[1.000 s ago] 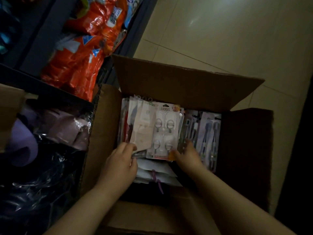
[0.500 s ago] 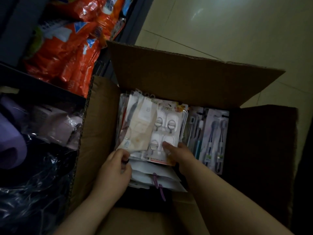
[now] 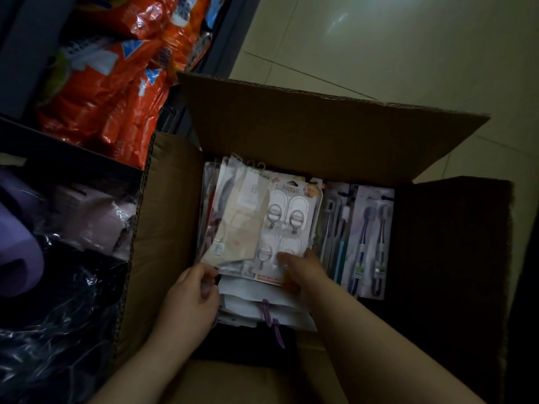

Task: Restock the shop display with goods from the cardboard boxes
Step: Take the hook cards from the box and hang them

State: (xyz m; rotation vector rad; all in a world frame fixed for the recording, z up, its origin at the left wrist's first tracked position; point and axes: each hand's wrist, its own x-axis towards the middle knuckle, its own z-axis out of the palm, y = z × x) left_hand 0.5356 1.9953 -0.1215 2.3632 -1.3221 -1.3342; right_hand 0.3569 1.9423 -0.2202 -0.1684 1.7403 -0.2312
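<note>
While gripping packets [image 3: 262, 228], both hands [image 3: 250, 284].

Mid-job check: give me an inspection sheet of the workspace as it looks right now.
Surface: pale tiled floor; the open cardboard box stands on it.
Job's things: a hook pack tops a leaning stack of flat packs; toothbrush packs stand to its right; white bags lie lower in the box.
Clutter: crinkled dark plastic wrap and a purple item left of the box.
Grippers: left hand pinches the stack's lower left edge; right hand grips the hook pack's bottom.
Cables: nothing seen.
Surroundings: orange bags on a dark shelf.
</note>
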